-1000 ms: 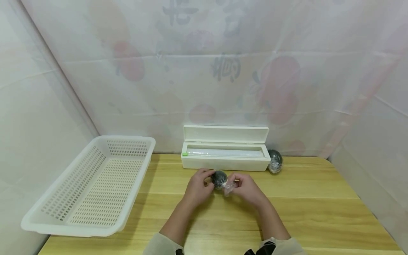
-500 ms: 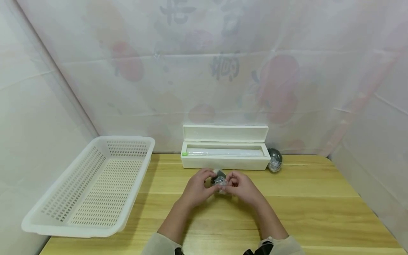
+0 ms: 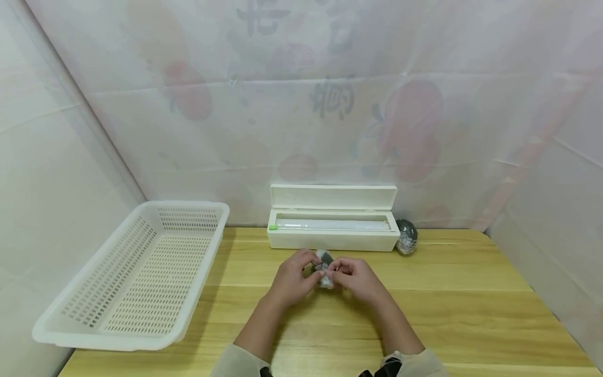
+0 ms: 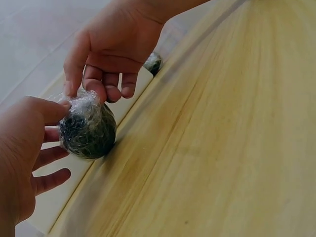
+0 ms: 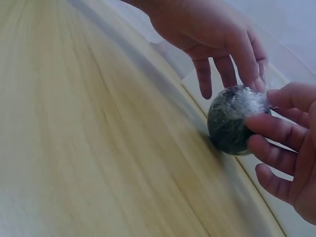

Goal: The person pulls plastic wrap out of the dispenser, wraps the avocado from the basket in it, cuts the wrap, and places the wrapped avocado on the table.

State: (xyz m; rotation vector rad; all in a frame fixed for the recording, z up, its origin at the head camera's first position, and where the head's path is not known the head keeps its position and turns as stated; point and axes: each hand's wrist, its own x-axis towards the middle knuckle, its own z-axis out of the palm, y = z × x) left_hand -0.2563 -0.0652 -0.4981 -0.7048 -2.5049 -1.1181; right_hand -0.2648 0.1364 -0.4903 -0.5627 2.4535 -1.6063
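A round dark green ball-shaped thing (image 4: 89, 131) wrapped in clear cling film sits between both hands on the wooden table, close in front of the white box. My left hand (image 3: 292, 277) holds it from the left, fingers and thumb curled about its side, the thumb at the film on top. From the right, my right hand (image 3: 358, 280) pinches gathered cling film (image 5: 247, 102) with thumb and forefinger, its other fingers bent beside the ball. In the head view the fingers partly hide the ball. A similar film-wrapped dark ball (image 3: 407, 238) rests at the box's right end.
Behind the hands stands a long white box (image 3: 334, 242), lid raised, with a roll of film (image 3: 334, 225) inside and a green slider (image 3: 273, 228) at its left end. A white perforated basket (image 3: 188, 314) takes up the table's left side. A printed cloth (image 3: 301, 131) hangs behind.
My right hand has drawn the loose film tail from the ball's right side in over it, moving slightly left. The film now lies gathered between both hands. Box, basket and other ball stay put.
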